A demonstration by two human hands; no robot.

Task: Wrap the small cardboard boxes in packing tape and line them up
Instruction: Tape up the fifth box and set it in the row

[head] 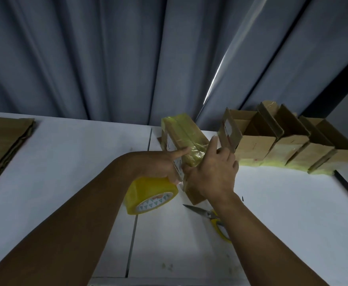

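A small cardboard box [184, 134], partly covered in yellowish clear tape, is held tilted above the white table [65, 157]. My left hand [162, 164] grips a yellow roll of packing tape [150, 195] against the box's near left side, index finger stretched along the box. My right hand [212, 170] presses flat on the box's near right side, fingers pointing up. A row of several open cardboard boxes [288, 145] stands in a line at the right, their bottoms taped.
Yellow-handled scissors [208, 215] lie on the table just below my right wrist. Flattened cardboard sheets [4, 137] are stacked at the far left. Grey curtains [107, 58] hang behind the table. The table's right edge runs near the box row.
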